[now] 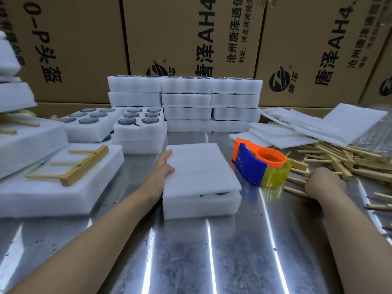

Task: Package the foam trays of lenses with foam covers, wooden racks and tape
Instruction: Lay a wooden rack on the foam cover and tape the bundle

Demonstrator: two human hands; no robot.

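The foam cover (201,166) lies on the foam tray (201,205) mid-way along the worktop (191,262), slightly askew, with a dark gap at its near edge. The left hand (164,169) steadies its left edge with straight fingers (168,155). The right hand (324,184) rests on the wooden racks (343,160) (whether it grips one, I cannot tell). Tugging a rack from that tangle could drag others into the tape dispenser (259,164) or jolt the cover off.

Bright, even overhead light, cool white. Long glare streaks run down shiny steel table (180,262). Shadows faint, short. White foam stacks (186,100) near blown out, little surface detail. Wide-angle bend: brown cardboard boxes (89,49) lean outward at edges. Far-left foam smeared, soft.
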